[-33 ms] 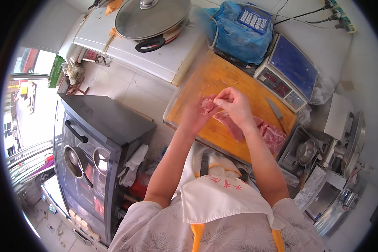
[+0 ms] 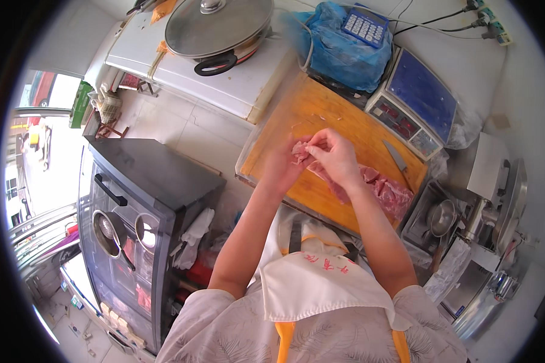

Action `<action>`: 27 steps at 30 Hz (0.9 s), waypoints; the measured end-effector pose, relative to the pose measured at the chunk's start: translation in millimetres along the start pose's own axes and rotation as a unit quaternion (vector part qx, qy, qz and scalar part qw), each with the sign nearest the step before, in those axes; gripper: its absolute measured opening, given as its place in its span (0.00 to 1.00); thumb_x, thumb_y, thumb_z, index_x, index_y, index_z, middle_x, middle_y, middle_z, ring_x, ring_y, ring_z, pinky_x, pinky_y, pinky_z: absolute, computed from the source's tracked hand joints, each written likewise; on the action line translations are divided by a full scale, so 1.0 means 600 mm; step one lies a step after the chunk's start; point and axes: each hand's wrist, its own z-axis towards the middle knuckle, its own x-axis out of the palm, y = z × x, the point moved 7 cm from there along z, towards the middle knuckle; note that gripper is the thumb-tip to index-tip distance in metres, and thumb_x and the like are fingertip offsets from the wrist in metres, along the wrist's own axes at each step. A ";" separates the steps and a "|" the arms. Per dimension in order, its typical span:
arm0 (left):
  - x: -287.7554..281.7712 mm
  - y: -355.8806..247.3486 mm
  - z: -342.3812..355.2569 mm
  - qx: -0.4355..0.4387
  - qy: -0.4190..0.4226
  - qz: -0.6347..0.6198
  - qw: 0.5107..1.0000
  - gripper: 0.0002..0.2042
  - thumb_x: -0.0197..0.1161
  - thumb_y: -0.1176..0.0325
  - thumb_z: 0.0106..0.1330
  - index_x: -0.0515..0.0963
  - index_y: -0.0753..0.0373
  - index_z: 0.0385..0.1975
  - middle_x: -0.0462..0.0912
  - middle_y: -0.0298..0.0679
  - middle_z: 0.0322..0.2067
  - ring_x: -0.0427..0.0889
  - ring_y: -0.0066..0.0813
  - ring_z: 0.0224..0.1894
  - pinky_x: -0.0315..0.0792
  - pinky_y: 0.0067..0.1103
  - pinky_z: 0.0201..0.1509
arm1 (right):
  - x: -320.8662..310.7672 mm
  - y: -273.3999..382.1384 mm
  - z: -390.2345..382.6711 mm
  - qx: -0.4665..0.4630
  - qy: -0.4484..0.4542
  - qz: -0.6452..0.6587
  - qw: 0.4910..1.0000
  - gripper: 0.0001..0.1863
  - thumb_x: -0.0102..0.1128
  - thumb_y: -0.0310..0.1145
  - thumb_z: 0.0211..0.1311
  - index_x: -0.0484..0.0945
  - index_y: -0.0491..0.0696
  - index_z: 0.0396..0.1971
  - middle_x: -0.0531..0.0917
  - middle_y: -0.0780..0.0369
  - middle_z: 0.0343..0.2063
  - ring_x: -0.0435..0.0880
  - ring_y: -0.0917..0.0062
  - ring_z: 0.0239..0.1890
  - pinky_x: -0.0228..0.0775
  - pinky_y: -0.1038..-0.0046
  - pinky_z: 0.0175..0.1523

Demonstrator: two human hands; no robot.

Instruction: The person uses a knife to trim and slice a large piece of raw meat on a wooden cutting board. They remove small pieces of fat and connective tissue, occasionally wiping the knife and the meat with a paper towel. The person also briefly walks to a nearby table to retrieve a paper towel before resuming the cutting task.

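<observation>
A small piece of raw pink meat [image 2: 298, 152] is held in my left hand [image 2: 283, 164], slightly blurred, above the orange cutting board [image 2: 322, 100]. My right hand [image 2: 334, 158] is closed in a pinch on the same piece. Beneath and to the right of my hands lie larger pieces of raw meat [image 2: 390, 199], partly covered by my right hand and forearm. A knife [image 2: 395, 154] rests on the board's right side, its handle toward me.
Behind the board are a scale [image 2: 421, 97], a blue bag [image 2: 345, 60] and a calculator [image 2: 364, 27]. A lidded pan [image 2: 217, 27] stands on a white worktop, upper left. A dark cabinet [image 2: 133, 163] is left, a metal container with a ladle [image 2: 439, 218] right.
My right hand has moved very slightly down, and its fingers have shifted a little on the meat piece.
</observation>
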 end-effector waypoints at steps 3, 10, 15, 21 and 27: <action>0.008 0.015 0.014 -0.002 -0.019 0.024 1.000 0.21 0.46 0.61 0.88 0.75 0.76 0.61 0.85 0.49 0.55 0.84 0.39 0.58 0.78 0.34 0.66 | 0.022 0.038 -0.036 -0.355 -0.063 -0.335 0.871 0.09 0.70 0.24 0.64 0.82 0.47 0.43 0.89 0.56 0.39 0.88 0.63 0.44 0.81 0.61 0.53; 0.033 -0.020 0.026 0.066 -0.171 0.315 0.931 0.17 0.47 0.65 0.88 0.78 0.73 0.55 0.86 0.50 0.51 0.86 0.38 0.55 0.79 0.32 0.64 | -0.005 0.081 -0.119 -0.372 -0.126 -0.379 0.838 0.13 0.68 0.24 0.67 0.85 0.44 0.50 0.89 0.57 0.49 0.85 0.56 0.55 0.78 0.59 0.59; 0.133 -0.054 0.087 0.174 -0.179 0.571 0.782 0.18 0.51 0.62 0.87 0.80 0.70 0.60 0.86 0.45 0.52 0.86 0.36 0.54 0.78 0.30 0.64 | -0.116 0.084 -0.182 -0.271 -0.227 -0.295 0.887 0.07 0.67 0.26 0.71 0.87 0.44 0.46 0.91 0.55 0.43 0.89 0.58 0.47 0.81 0.62 0.54; 0.069 -0.107 0.204 0.304 -0.085 0.865 0.390 0.21 0.51 0.61 0.88 0.75 0.68 0.70 0.85 0.41 0.59 0.81 0.35 0.64 0.70 0.29 0.72 | -0.183 0.052 -0.248 -0.213 -0.265 -0.250 0.907 0.08 0.68 0.27 0.71 0.87 0.44 0.46 0.91 0.54 0.42 0.91 0.60 0.45 0.82 0.66 0.51; 0.234 -0.104 0.132 0.300 -0.034 0.696 0.652 0.21 0.50 0.65 0.88 0.73 0.66 0.74 0.79 0.46 0.70 0.73 0.33 0.76 0.65 0.27 0.77 | -0.311 -0.032 -0.337 -0.117 -0.383 -0.170 0.900 0.08 0.68 0.27 0.73 0.88 0.43 0.48 0.91 0.58 0.42 0.90 0.74 0.44 0.80 0.73 0.51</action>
